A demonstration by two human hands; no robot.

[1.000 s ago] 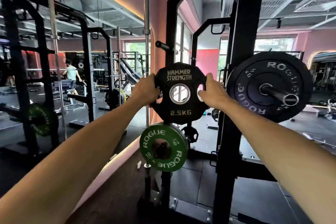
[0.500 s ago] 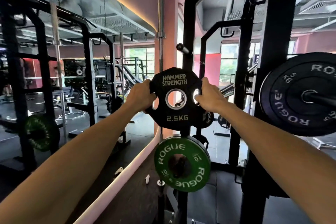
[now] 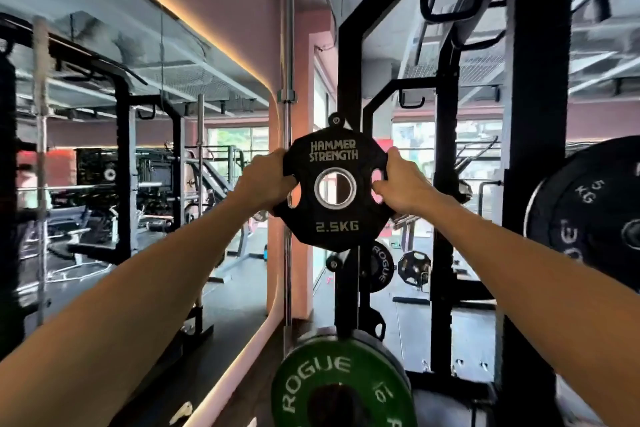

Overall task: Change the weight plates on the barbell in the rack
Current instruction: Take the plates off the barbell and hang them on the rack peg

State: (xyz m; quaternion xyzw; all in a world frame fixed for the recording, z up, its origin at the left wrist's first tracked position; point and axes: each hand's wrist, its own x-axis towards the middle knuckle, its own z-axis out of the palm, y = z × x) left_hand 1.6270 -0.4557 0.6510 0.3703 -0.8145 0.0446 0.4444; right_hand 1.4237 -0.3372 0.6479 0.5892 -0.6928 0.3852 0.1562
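1. The left hand (image 3: 265, 182) grips the left edge of the 2.5 kg plate (image 3: 335, 189), fingers curled through its side grip slot, thumb on the face.
2. The right hand (image 3: 403, 185) grips the right edge the same way, fingers hooked into the opposite slot; both arms are stretched out forward.
3. The plate is black and many-sided, with a silver-ringed centre hole, "HAMMER STRENGTH" printed pale above the hole and "2.5KG" below it. It is held upright, face toward the camera, in front of the rack upright (image 3: 349, 80).
4. A storage peg (image 3: 335, 120) on that upright shows just above the plate's top edge; the plate's hole sits lower than the peg.
5. Below, at the bottom edge of the view, a green "ROGUE" 10 plate (image 3: 311, 388) hangs on the same upright.
6. At the right edge, a black 5 kg plate (image 3: 585, 218) sits on the barbell, beside a second rack post (image 3: 536, 114).
7. Behind the uprights, smaller black plates (image 3: 414, 267) are stored low down.
8. A bare bar (image 3: 287, 80) stands vertically against the pink wall, left of the upright.
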